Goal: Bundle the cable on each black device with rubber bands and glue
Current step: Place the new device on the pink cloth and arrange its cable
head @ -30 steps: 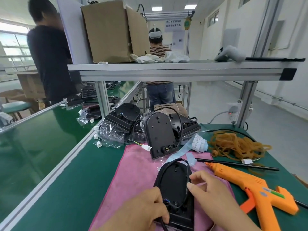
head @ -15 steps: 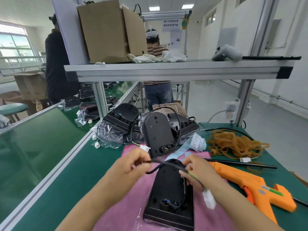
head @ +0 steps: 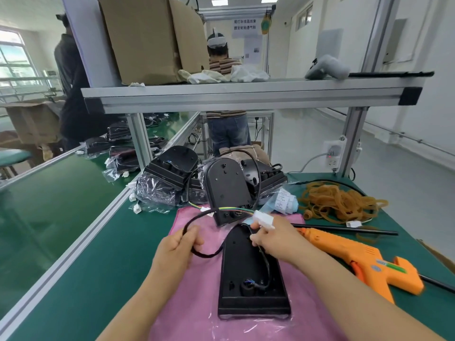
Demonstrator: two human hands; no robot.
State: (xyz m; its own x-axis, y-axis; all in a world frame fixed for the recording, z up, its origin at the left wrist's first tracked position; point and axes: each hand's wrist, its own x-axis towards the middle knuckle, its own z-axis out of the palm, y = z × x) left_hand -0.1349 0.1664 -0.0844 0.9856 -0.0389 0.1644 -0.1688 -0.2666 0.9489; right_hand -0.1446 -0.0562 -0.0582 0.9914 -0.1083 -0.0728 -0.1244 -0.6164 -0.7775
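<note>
A flat black device (head: 248,274) lies face down on a pink cloth (head: 197,301). Its black cable (head: 204,253) runs from a socket near the device's lower end up its right side and loops out to the left. My left hand (head: 177,249) grips that loop. My right hand (head: 273,239) pinches the cable over the device's top, with the white connector (head: 264,219) and coloured wires sticking out past its fingers. An orange glue gun (head: 364,262) lies to the right. A heap of tan rubber bands (head: 339,200) sits behind it.
More black devices (head: 229,190), some in clear bags (head: 157,190), are piled behind the cloth under an aluminium shelf (head: 246,94). A thin black rod (head: 344,230) lies by the glue gun. A conveyor belt (head: 49,205) runs along the left. Two people stand beyond.
My hands have drawn the cable into a wider loop to the left. My right hand has turned so the white connector now points up and away instead of hanging below it.
</note>
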